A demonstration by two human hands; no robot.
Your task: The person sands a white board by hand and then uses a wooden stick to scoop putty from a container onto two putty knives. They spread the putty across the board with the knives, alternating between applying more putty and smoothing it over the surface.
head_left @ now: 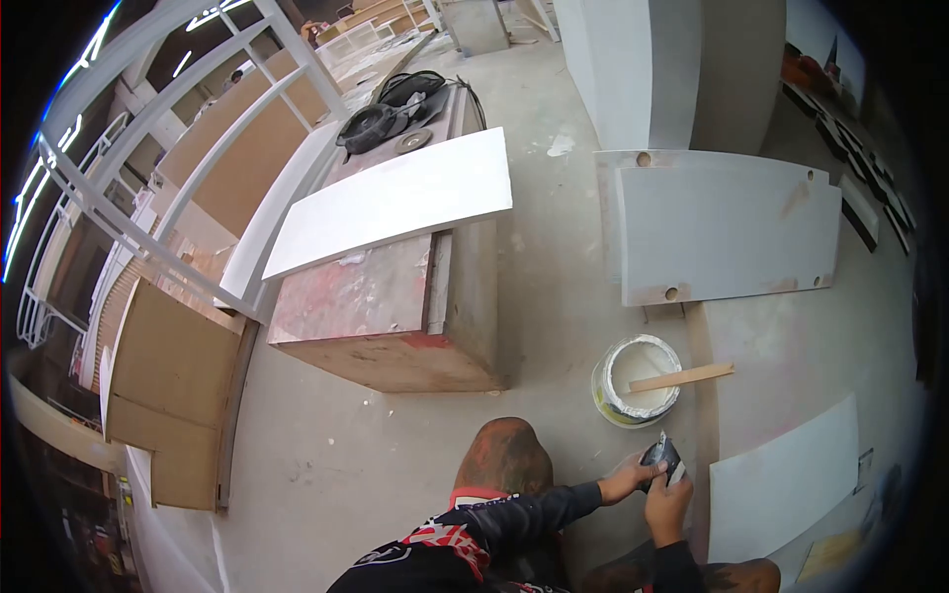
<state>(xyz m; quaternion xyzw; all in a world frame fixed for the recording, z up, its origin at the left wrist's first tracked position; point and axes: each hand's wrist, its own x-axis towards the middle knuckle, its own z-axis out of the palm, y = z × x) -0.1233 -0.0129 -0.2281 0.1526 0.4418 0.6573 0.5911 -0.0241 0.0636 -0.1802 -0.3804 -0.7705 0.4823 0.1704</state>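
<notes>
Both hands are together at the lower right, just below a bucket of white paste [643,354]. My left hand [625,479] has its fingers closed on a small dark object [660,457] with a whitish tip. My right hand [669,506] grips the same object from below, with something pale beside its thumb. What exactly the object is, I cannot make out. A flat wooden stick [697,376] rests across the bucket's rim, its left end over the white paste.
A white curved board [405,203] lies across a stained wooden box [346,306]. Behind it are a black bag [410,91] and a disc [413,141]. A grey-white panel [727,227] with holes lies beyond the bucket; another white panel [791,484] is at right. White metal railings [213,168] stand left.
</notes>
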